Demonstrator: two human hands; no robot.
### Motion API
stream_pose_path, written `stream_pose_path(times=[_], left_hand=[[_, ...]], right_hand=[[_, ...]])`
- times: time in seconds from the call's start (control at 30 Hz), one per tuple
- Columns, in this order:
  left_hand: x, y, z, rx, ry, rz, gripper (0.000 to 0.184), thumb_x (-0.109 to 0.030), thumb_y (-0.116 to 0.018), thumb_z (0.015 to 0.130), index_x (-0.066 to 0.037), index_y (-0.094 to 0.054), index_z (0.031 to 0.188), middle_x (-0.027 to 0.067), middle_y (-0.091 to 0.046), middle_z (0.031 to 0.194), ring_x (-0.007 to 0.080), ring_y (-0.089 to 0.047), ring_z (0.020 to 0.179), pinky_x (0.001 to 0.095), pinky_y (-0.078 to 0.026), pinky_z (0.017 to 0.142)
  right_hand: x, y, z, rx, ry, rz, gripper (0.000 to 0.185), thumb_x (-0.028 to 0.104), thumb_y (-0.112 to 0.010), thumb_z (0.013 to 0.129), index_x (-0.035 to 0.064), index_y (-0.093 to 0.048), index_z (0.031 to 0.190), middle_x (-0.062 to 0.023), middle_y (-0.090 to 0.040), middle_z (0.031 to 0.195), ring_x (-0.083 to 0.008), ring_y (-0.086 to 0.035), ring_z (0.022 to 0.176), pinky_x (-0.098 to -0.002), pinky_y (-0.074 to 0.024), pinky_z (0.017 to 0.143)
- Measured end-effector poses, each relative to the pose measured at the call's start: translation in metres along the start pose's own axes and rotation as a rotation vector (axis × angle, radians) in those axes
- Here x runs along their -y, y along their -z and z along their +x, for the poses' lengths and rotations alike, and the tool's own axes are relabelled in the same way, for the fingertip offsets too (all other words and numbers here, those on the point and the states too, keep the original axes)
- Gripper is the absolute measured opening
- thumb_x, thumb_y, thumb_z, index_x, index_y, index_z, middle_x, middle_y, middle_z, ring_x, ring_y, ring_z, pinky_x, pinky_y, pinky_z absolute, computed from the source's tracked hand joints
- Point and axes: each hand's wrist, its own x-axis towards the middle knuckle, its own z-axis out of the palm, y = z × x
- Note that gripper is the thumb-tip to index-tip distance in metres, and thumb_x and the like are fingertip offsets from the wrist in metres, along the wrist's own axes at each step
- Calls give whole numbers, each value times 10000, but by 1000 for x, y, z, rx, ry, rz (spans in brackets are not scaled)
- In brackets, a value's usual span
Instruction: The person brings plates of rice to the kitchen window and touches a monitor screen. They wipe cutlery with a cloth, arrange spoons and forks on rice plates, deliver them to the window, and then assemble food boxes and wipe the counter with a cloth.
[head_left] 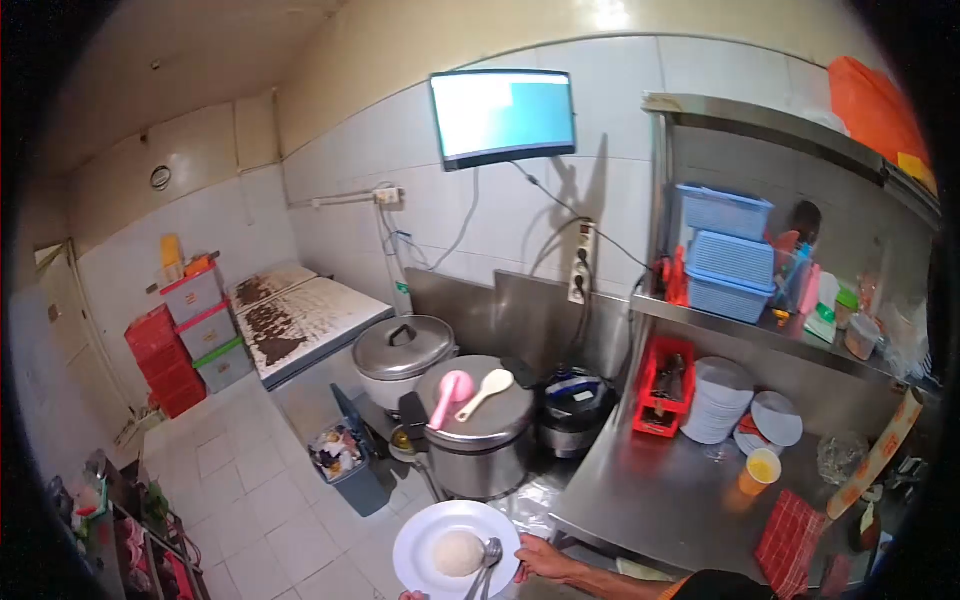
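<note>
A white plate (416, 545) is held out low in front of me, with a rounded mound of white rice (458, 554) in its middle. A metal spoon (492, 552) and what looks like a fork rest side by side on the plate, right of the rice. My right hand (543, 558) grips the plate's right rim. Only the fingertips of my left hand (411, 596) show at the bottom edge of the view, against the plate's lower left rim; the rest of that hand is out of frame.
Beyond the plate stands a large rice cooker (480, 455) with a pink paddle (452, 393) and a cream paddle (487, 392) on its lid. A steel counter (620, 500) at right bears stacked plates (716, 400), a red cutlery basket (663, 385) and a yellow cup (759, 472). A bin (362, 487) stands left.
</note>
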Motion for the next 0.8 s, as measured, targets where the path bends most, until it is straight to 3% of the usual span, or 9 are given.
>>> stream_pose_path(times=[0.07,0.13,0.17,0.3,0.4,0.53,0.6,0.73,0.8], left_hand=[[-6,42,5,-50,-105,54,339,-99,-498,865,9,-490,1186,101,-555,1082,198,-548,901,315,-503,702],[-22,76,2,-204,0,-243,322,-167,-459,908,-25,-501,1194,87,-536,1130,207,-522,976,326,-494,737],[-21,94,2,-205,-148,-121,369,-270,-423,940,-16,-496,1198,98,-545,1123,214,-538,973,336,-497,727],[-34,171,0,-389,-6,-369,438,-330,-395,949,15,-461,1210,127,-575,1083,217,-594,891,319,-501,678],[58,295,33,124,-313,-956,438,-324,-397,944,15,-451,1218,133,-586,1058,218,-605,867,314,-501,664],[47,317,-33,-923,40,-403,433,-314,-426,930,17,-457,1206,141,-593,1038,219,-604,866,297,-504,671],[60,323,-62,-1176,31,-507,253,-240,-520,870,-40,-532,1025,113,-599,853,212,-600,724,321,-512,613],[133,322,-118,-1470,-38,-726,261,-283,-543,858,-72,-550,1013,74,-615,879,182,-613,716,293,-485,623],[141,310,-125,-1674,162,-876,270,-305,-551,849,-85,-552,1005,71,-622,887,183,-610,743,308,-482,633]], right_hand=[[16,-44,28,94,-15,-33,213,90,-406,884,34,-427,1089,-98,-593,785,-171,-605,574,-279,-482,516],[19,-87,57,146,-26,-46,182,96,-408,889,42,-427,1062,-87,-585,771,-161,-603,568,-271,-475,503],[19,-106,74,191,-33,-72,173,99,-410,890,43,-426,1054,-83,-582,767,-158,-603,567,-265,-474,500],[18,-191,139,384,-81,-102,173,104,-420,890,29,-426,1045,-74,-574,740,-150,-602,563,-254,-472,493],[26,-262,192,583,-119,-169,182,101,-418,887,15,-426,1047,-73,-572,719,-146,-599,560,-254,-476,488],[15,-365,263,844,-85,-230,207,104,-430,872,2,-432,1051,-93,-583,755,-159,-601,563,-265,-493,492],[-14,-417,305,906,-98,-290,240,111,-450,848,-9,-438,1055,-102,-587,785,-168,-599,560,-279,-518,500],[1,-558,316,1061,-123,-364,259,66,-411,794,-9,-459,1037,-107,-574,804,-159,-576,559,-275,-520,483],[-4,-616,319,1194,-151,-343,282,31,-383,773,-16,-465,1038,-101,-575,765,-139,-534,491,-255,-487,446]])
